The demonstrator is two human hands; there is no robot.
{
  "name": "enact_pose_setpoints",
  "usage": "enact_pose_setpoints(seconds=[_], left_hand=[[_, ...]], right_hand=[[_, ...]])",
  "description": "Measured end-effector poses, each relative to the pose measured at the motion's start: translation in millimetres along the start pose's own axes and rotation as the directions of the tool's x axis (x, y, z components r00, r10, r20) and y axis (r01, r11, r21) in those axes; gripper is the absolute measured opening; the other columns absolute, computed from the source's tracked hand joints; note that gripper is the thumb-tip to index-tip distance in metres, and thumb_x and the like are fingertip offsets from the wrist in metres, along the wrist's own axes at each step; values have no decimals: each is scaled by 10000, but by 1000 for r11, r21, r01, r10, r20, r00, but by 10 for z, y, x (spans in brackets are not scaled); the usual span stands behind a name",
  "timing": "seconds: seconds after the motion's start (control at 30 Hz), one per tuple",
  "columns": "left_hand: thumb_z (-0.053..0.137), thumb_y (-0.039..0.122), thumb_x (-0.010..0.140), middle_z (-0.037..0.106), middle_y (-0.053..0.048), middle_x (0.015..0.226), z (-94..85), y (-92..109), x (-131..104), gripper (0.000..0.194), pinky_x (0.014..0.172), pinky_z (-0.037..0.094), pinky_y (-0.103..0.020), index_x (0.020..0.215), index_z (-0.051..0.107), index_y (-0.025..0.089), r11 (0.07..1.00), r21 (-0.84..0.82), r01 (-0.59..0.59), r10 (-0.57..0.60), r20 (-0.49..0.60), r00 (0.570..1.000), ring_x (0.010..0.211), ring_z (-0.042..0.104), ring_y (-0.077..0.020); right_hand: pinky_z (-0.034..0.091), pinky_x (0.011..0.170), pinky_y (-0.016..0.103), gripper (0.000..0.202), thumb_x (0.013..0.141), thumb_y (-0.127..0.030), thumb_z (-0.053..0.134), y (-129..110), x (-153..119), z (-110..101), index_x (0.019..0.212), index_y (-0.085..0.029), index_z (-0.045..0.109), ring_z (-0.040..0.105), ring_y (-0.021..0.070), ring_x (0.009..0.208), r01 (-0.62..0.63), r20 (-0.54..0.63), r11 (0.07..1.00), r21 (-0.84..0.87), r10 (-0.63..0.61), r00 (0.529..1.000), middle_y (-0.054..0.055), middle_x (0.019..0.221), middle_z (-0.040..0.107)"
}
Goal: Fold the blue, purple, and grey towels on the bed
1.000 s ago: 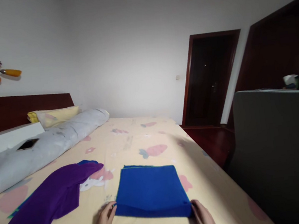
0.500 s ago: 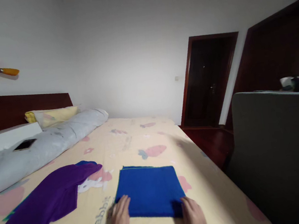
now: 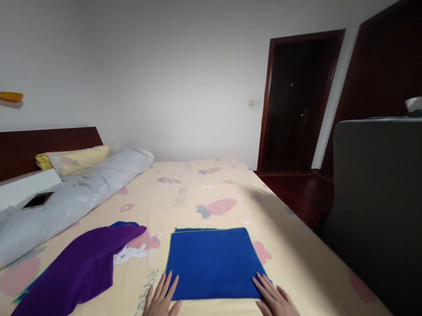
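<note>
A blue cloth point(image 3: 214, 262) with green edging lies folded into a flat rectangle on the patterned bedsheet. My left hand point(image 3: 158, 308) rests at its near left corner, fingers spread and fingertips on the cloth's edge. At the near right corner my right hand point(image 3: 277, 301) lies open, its fingertips touching the cloth. To the left, a crumpled purple cloth point(image 3: 75, 272) is spread out, with a bit of blue cloth point(image 3: 124, 223) showing behind it.
A long grey roll point(image 3: 84, 191) runs along the headboard side, with a phone point(image 3: 38, 200) on it. Behind are a white box point(image 3: 22, 189) and a yellow pillow point(image 3: 76, 160). A dark chair back point(image 3: 397, 207) stands at the right.
Both hands have gone from curled fingers at the blue cloth's near corners to flatter, spread fingers. The view has shifted slightly; the cloth keeps its folded shape.
</note>
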State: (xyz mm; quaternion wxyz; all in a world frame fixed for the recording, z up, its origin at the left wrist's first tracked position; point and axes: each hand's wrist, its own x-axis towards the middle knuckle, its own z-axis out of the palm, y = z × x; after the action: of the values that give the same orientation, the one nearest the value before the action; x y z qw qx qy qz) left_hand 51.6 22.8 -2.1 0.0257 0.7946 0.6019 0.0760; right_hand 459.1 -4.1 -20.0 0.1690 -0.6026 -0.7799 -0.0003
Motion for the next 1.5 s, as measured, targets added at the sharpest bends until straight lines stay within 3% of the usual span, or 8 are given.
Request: enact_pose_setpoints(seconds=[0.17,0.43,0.7,1.17,1.5], left_hand=[[380,428,951,282,30,1567,89,-111,-24,563,1149,217,-536,1485,200,415,1000,18,-10,11,-59,998,1449,253,-243],[400,368,931,298,40,1564,205,-119,-21,585,1156,192,-492,1486,217,401,999,47,16,-10,-131,991,1449,251,-244],[390,369,933,277,47,1565,149,-103,-15,571,1148,212,-522,1482,238,397,999,3,36,-36,-77,996,1453,240,-248],[387,426,954,333,47,1547,232,-140,-14,535,1137,255,-470,1470,243,426,1000,10,16,-14,-155,988,1428,307,-234],[387,405,947,351,49,1541,218,-108,-23,535,1129,262,-472,1466,257,432,999,35,34,-28,-168,985,1421,321,-233]], right_hand=[[401,1099,472,529,967,-526,325,-3,-59,-156,1444,-303,377,357,243,1388,-39,50,999,37,37,998,37,1503,377],[392,1101,502,540,961,-527,337,-42,-42,-119,1445,-290,380,357,260,1390,-58,35,997,52,57,998,39,1508,371],[404,1094,455,527,955,-510,375,-24,-58,-95,1455,-346,342,341,247,1401,-45,-19,998,49,46,999,14,1526,349],[387,1103,478,539,950,-517,386,79,-34,-38,1451,-322,356,323,271,1406,-58,31,990,128,55,998,26,1523,340],[438,1067,449,527,939,-507,418,74,-44,-35,1436,-332,387,382,269,1374,-33,-37,997,70,36,999,23,1499,390]])
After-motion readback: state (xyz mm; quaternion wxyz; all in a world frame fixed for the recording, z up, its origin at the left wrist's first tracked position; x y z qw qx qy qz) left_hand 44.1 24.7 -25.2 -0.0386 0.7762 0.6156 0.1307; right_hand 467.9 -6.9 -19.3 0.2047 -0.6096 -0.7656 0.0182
